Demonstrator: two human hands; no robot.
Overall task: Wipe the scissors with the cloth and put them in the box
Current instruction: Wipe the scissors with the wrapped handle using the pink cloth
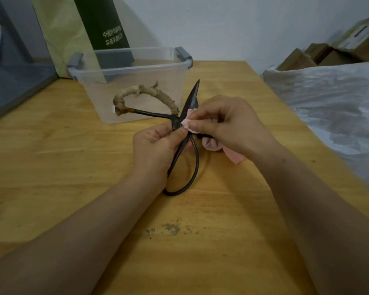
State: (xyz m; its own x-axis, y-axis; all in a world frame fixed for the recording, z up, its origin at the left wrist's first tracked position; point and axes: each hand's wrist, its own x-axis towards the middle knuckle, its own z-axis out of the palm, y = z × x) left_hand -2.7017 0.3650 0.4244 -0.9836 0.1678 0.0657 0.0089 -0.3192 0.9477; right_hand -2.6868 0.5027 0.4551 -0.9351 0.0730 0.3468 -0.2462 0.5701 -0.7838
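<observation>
I have the scissors (184, 133) up off the wooden tabletop (51, 167), held in front of me with both hands. My left hand (156, 147) is closed around them just below the pivot, thumb and fingers pinched on the dark metal, so one black loop handle hangs down past my wrist toward the tabletop. The other handle, wrapped in pale, frayed binding (it looks like old cord or cloth strip), arcs away to the left in front of the box (132, 81). One dark blade points up and away from me, its tip near the box's right corner.

My right hand (226, 124) is closed on the pink cloth (213, 145), fingertips pressing a bunched fold of it against the scissors right beside the pivot, touching my left thumb. The rest of the cloth trails out beneath my palm.

The box is clear plastic with grey latches, open-topped, standing on the far side of the tabletop just behind the scissors. A dark green carton (102, 24) with white lettering stands behind it against the wall. A crumpled plastic sheet (328, 103) lies off to my right.
</observation>
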